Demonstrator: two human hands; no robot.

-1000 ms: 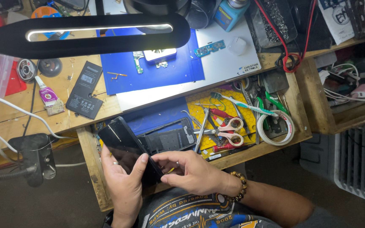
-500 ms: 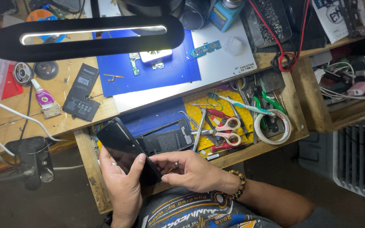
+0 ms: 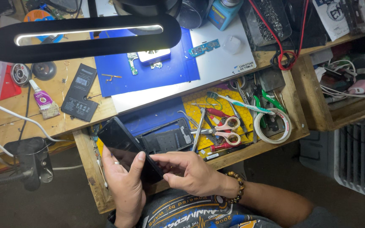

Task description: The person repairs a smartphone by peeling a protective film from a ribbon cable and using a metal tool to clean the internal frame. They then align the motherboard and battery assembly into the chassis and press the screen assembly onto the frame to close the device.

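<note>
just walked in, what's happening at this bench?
A person holds a black smartphone over an open wooden drawer. The left hand cradles it with the thumb on the dark screen, and the right hand pinches its lower right edge. In the drawer lie an opened phone frame, scissors and a tape roll. A phone battery lies on the bench.
</note>
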